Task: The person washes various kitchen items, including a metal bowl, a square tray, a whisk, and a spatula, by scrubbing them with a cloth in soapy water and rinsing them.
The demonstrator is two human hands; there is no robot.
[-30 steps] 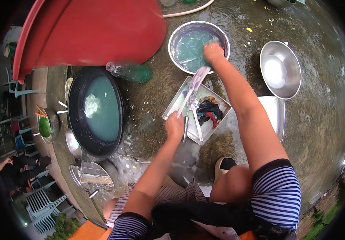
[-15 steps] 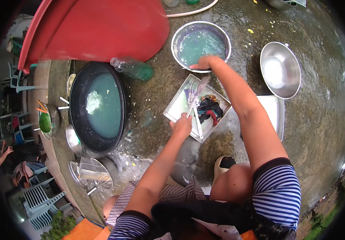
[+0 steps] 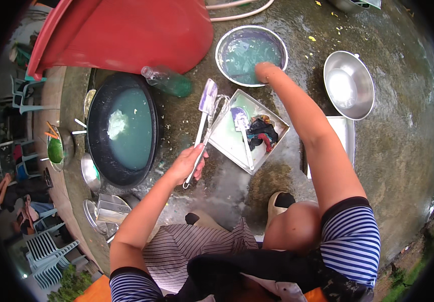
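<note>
My left hand [image 3: 187, 165] is closed round the handles of a white spatula [image 3: 208, 95] with a purple-smeared blade and a wire whisk [image 3: 221, 106]. Both stick up beside a square metal pan [image 3: 225, 147]. Inside that pan lie another spatula [image 3: 246, 143] with a purple-and-white blade and a bunched dark, multicoloured cloth [image 3: 263, 135]. My right hand [image 3: 267, 72] dips into a round metal basin [image 3: 219, 56] of cloudy blue-green water; its fingers are hidden under the surface.
At left stands a black tub [image 3: 96, 151] of cloudy water with a pale lump in it. A green bottle [image 3: 169, 83] lies by a large red tub [image 3: 136, 35]. An oval metal bowl [image 3: 345, 88] and another pan [image 3: 345, 136] sit right. Metal dishes [image 3: 111, 209] crowd the lower left.
My left hand has lifted the spatula and whisk out of the square pan and moved left. My right hand has gone deeper into the basin's water.
</note>
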